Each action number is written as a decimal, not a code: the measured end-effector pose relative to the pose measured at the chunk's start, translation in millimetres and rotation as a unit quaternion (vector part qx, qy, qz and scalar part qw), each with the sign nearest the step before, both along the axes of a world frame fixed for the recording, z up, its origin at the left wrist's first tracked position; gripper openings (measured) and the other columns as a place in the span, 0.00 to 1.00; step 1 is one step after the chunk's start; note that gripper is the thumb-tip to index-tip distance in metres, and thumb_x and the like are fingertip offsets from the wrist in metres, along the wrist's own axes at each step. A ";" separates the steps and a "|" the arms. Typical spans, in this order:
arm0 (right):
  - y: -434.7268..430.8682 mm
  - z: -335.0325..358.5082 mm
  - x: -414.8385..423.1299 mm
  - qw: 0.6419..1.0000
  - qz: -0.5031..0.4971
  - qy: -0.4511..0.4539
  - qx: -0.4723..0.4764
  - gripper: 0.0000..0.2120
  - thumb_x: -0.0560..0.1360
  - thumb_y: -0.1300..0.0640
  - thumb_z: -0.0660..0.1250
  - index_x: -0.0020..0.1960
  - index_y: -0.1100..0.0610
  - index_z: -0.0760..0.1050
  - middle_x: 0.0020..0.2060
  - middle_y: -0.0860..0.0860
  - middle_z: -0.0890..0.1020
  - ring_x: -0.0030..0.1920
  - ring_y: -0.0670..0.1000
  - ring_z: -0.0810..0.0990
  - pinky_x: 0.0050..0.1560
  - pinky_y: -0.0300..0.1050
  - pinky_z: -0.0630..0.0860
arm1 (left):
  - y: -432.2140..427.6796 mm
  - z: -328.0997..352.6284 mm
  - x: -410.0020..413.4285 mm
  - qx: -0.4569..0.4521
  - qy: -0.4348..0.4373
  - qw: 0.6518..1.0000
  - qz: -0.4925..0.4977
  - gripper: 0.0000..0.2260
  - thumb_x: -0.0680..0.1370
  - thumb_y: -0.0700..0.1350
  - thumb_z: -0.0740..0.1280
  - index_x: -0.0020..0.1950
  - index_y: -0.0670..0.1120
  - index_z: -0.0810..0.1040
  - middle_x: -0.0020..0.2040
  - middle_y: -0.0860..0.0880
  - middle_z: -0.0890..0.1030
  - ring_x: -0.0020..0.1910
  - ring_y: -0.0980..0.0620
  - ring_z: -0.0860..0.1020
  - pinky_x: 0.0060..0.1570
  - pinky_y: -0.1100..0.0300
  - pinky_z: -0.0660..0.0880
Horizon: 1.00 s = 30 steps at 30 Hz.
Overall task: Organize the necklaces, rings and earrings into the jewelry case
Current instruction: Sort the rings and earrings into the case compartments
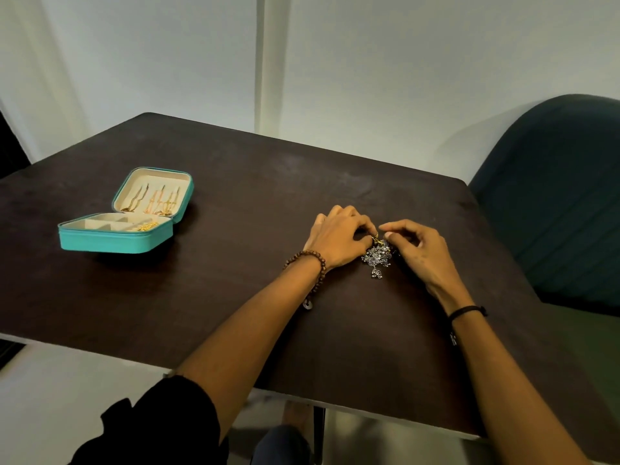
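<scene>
dark table (235, 313), one green chair (553, 203), one open teal case (100, 242) far left, left hand (339, 238) and right hand (421, 251) pinching one jewelry heap (377, 257)

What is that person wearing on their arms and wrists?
The left hand has a bracelet of round brown beads on its wrist, with a small pale charm hanging from it. Higher up that arm is a black sleeve, pushed up near the elbow. The right hand has a thin black band round its wrist. Both forearms are bare.
</scene>
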State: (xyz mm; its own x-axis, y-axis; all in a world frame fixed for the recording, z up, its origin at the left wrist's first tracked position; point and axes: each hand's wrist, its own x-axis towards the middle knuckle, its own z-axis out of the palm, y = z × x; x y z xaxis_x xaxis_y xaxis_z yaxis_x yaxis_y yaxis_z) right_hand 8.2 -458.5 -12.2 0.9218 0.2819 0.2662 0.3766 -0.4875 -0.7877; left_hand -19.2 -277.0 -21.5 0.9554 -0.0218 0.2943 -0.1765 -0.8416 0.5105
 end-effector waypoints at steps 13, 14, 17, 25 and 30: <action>3.2 1.9 -3.1 1.000 0.016 0.013 0.013 0.06 0.77 0.55 0.71 0.49 0.46 0.85 0.45 0.42 0.86 0.50 0.44 0.83 0.57 0.44 0.79 | 0.2 1.3 4.4 -0.021 0.009 1.000 0.020 0.06 0.80 0.53 0.66 0.54 0.59 0.81 0.57 0.55 0.76 0.61 0.53 0.70 0.62 0.53 0.63; 3.2 1.8 -3.0 1.000 0.014 0.015 0.017 0.06 0.77 0.55 0.71 0.50 0.46 0.85 0.44 0.43 0.87 0.50 0.44 0.84 0.57 0.45 0.79 | 0.4 1.0 4.6 -0.024 0.011 0.999 0.019 0.06 0.80 0.52 0.66 0.55 0.58 0.81 0.57 0.55 0.76 0.61 0.53 0.70 0.62 0.53 0.63; 2.3 1.6 -2.9 1.000 0.005 0.009 0.019 0.06 0.77 0.54 0.71 0.50 0.46 0.85 0.43 0.45 0.86 0.49 0.44 0.83 0.56 0.45 0.78 | 1.6 1.6 4.6 -0.060 0.008 0.998 0.018 0.05 0.82 0.50 0.64 0.55 0.56 0.79 0.57 0.56 0.77 0.62 0.54 0.70 0.62 0.54 0.63; 3.5 0.4 -7.3 0.990 -0.039 -0.127 0.041 0.06 0.79 0.53 0.70 0.54 0.49 0.84 0.50 0.41 0.84 0.49 0.38 0.79 0.47 0.29 0.72 | 5.6 1.5 0.8 -0.174 -0.017 0.984 0.017 0.05 0.83 0.48 0.64 0.51 0.56 0.79 0.44 0.62 0.78 0.47 0.60 0.73 0.58 0.52 0.72; 15.6 2.5 -15.8 0.982 -0.007 -0.190 0.019 0.08 0.76 0.49 0.74 0.53 0.48 0.84 0.46 0.39 0.83 0.45 0.43 0.80 0.43 0.31 0.74 | 8.4 -4.9 6.7 -0.223 -0.019 0.974 0.018 0.04 0.81 0.50 0.65 0.50 0.58 0.79 0.49 0.57 0.82 0.50 0.58 0.79 0.53 0.49 0.78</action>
